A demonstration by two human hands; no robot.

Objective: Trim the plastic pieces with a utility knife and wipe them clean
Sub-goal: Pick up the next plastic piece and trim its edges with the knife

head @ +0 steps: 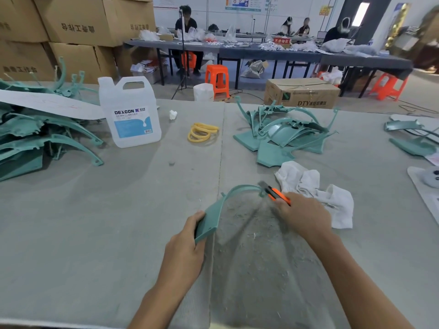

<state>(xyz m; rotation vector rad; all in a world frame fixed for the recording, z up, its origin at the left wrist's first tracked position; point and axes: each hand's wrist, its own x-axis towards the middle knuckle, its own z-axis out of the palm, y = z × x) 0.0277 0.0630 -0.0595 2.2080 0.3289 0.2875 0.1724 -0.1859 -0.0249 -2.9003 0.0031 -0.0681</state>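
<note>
Right, we're mid-trim on this one. The left hand (187, 236) grips the flat broad end of a teal, arc-shaped plastic piece (215, 211), thumb on top and fingers wrapped under, holding it just above the grey felt-covered worktop (95, 222). The right hand (301, 214) is closed round an orange utility knife (276, 195), and the blade end meets the far tip of the arc, where a small tab sticks out. That end is blurred, so exactly where the edge bites is hard to say.

How far along? Pale shavings (249, 236) litter the worktop between the two forearms, which suggests plenty of cutting has happened on this spot. A big heap of teal pieces with ragged edges (35, 138) sits well off to the left, looking like work to come. A smaller, tidier stack of teal pieces (285, 134) lies beyond the right hand, probably the finished ones, though that's a guess.

Wiping looks to be ahead for this piece. The crumpled white cloth (308, 186) lies just beside the right hand, untouched, and the white plastic jug with the blue label (130, 115) stands capped, well apart to the left.
</note>
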